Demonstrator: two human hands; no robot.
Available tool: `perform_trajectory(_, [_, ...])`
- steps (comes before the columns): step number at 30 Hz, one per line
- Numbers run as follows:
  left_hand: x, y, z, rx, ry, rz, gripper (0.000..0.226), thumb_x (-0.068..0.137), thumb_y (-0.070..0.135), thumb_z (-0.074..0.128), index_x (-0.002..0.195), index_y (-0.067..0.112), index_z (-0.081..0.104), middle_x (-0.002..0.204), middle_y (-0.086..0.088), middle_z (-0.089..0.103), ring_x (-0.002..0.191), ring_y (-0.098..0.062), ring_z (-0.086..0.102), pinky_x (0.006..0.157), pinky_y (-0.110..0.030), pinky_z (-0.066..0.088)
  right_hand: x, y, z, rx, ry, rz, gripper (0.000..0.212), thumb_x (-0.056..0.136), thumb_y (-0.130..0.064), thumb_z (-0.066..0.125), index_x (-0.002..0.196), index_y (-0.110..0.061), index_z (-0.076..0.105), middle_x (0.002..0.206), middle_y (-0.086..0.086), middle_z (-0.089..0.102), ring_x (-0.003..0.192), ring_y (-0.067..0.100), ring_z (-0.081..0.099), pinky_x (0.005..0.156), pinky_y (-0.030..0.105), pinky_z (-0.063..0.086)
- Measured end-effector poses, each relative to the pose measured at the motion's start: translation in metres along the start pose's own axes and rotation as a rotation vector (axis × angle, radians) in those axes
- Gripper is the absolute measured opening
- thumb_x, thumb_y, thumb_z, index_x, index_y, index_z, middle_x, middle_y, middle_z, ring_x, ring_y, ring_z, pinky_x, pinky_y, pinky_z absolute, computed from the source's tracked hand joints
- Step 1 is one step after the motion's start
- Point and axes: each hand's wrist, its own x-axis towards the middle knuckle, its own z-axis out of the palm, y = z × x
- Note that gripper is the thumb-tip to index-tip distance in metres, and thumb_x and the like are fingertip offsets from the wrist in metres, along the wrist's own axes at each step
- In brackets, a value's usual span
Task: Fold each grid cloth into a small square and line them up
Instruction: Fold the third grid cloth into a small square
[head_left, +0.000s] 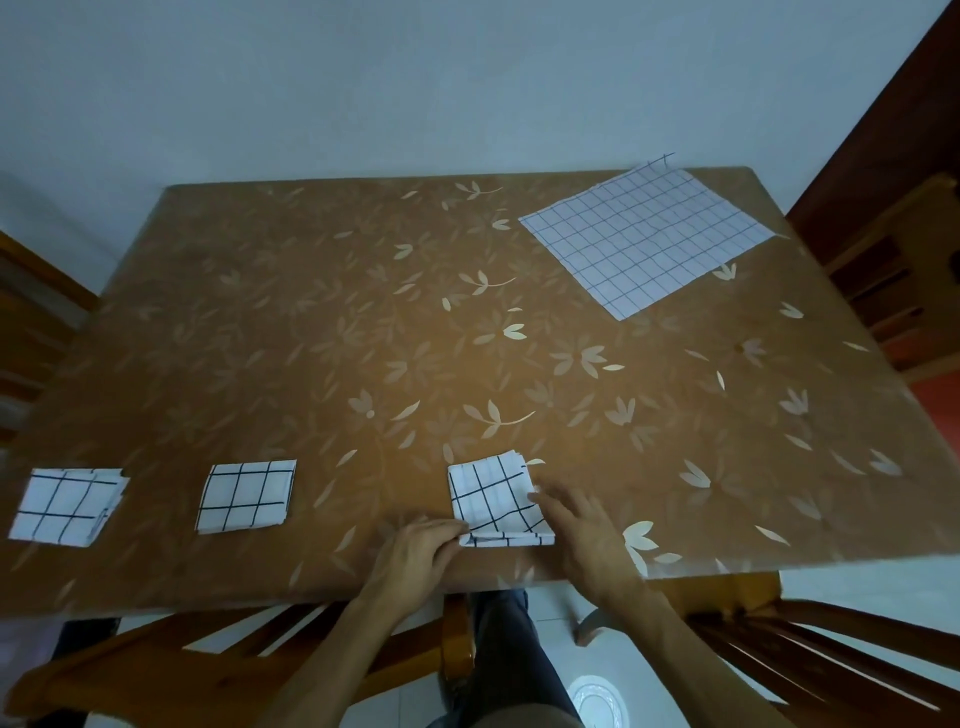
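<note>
Left hand (421, 551) pinches cloth (488, 499) corner; right hand (576, 525) flat, fingers straight.

Dim, soft light; warped edges

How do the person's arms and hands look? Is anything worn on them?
The left hand and the right hand are bare, with no gloves. The forearms are bare as well: no sleeve, watch or bracelet shows. No ring can be made out.

Clad in plain dark blue-grey trousers (506, 639) below the tabletop's (311, 338) near edge; bare forearms (337, 649), bare left grip (415, 551), bare right grip (582, 530).
</note>
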Motion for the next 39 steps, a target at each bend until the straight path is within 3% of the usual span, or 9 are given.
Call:
perform_trajectory(2, [0.001,-0.003,-0.002,-0.056,-0.027,-0.037,0.032,0.1,0.033,0.052,0.129,0.034,0.063,0.124,0.018,0.066,0.114,0.002,0.055,0.097,-0.028,0.05,0.007,0.001,-0.002,-0.084,0.0,-0.128,0.071,0.071,-0.027,0.083,0.135,-0.035,0.053,0.151,-0.004,0.04,0.131,0.021,0.038,0.098,0.037,0.046])
perform_trajectory(5, [0.002,-0.008,-0.001,-0.162,-0.062,-0.131,0.031,0.099,0.037,0.052,0.128,0.038,0.063,0.122,0.02,0.066,0.112,0.003,0.057,0.098,-0.029,0.051,0.018,0.001,-0.004,0.006,0.038,-0.191,0.039,0.072,-0.02,0.081,0.108,-0.03,0.072,0.137,-0.003,0.059,0.121,0.023,0.054,0.09,0.037,0.054])
perform_trajectory(11, [0.009,0.001,-0.001,-0.294,-0.028,-0.235,0.01,0.098,0.039,0.055,0.094,0.04,0.064,0.093,0.024,0.065,0.094,0.006,0.06,0.081,-0.021,0.05,0.025,-0.008,-0.011,0.378,-0.164,0.113,0.027,0.098,-0.034,0.052,0.12,-0.03,0.067,0.126,-0.011,0.065,0.104,0.01,0.063,0.091,0.024,0.048])
perform_trajectory(17, [0.021,0.003,0.002,-0.374,0.034,-0.414,0.034,0.097,0.037,0.058,0.129,0.03,0.05,0.108,0.013,0.071,0.104,-0.006,0.063,0.09,-0.031,0.052,0.034,-0.014,0.001,0.573,-0.078,0.449,0.026,0.096,-0.03,0.058,0.122,-0.028,0.053,0.117,-0.001,0.068,0.098,0.015,0.064,0.093,0.038,0.053])
perform_trajectory(25, [0.028,0.001,-0.001,-0.416,0.019,-0.464,0.049,0.09,0.05,0.062,0.134,0.033,0.047,0.101,0.013,0.07,0.106,-0.012,0.062,0.091,-0.043,0.055,0.041,-0.018,0.006,0.677,-0.012,0.605,0.031,0.093,-0.031,0.063,0.117,-0.027,0.045,0.109,-0.002,0.066,0.093,0.022,0.067,0.087,0.047,0.057])
perform_trajectory(29, [0.027,0.005,-0.005,-0.427,-0.052,-0.431,0.056,0.084,0.042,0.073,0.132,0.038,0.045,0.103,0.012,0.065,0.102,-0.014,0.059,0.089,-0.043,0.054,0.046,-0.021,0.007,0.721,0.013,0.667,0.028,0.094,-0.027,0.064,0.114,-0.026,0.045,0.108,0.0,0.065,0.091,0.025,0.069,0.087,0.047,0.057])
perform_trajectory(32, [0.031,0.007,-0.006,-0.398,-0.007,-0.461,0.049,0.09,0.04,0.068,0.133,0.028,0.05,0.099,0.011,0.067,0.1,-0.013,0.061,0.089,-0.041,0.055,0.049,-0.022,0.008,0.734,0.016,0.696,0.028,0.094,-0.028,0.064,0.115,-0.024,0.045,0.11,0.002,0.064,0.095,0.026,0.068,0.089,0.047,0.057])
perform_trajectory(35, [0.038,0.015,-0.006,-0.311,0.04,-0.498,0.039,0.095,0.04,0.061,0.13,0.025,0.051,0.092,0.012,0.066,0.088,-0.006,0.061,0.073,-0.024,0.05,0.051,-0.023,0.008,0.71,0.012,0.696,0.027,0.095,-0.028,0.062,0.115,-0.023,0.046,0.11,-0.001,0.062,0.099,0.022,0.065,0.091,0.046,0.056])
perform_trajectory(39, [0.04,0.032,0.0,0.015,0.11,-0.44,0.036,0.099,0.041,0.052,0.131,0.026,0.043,0.108,0.005,0.062,0.085,-0.007,0.059,0.064,-0.019,0.042,0.05,-0.026,0.007,0.684,0.026,0.694,0.023,0.096,-0.025,0.06,0.113,-0.023,0.045,0.107,-0.005,0.058,0.094,0.016,0.059,0.092,0.035,0.05])
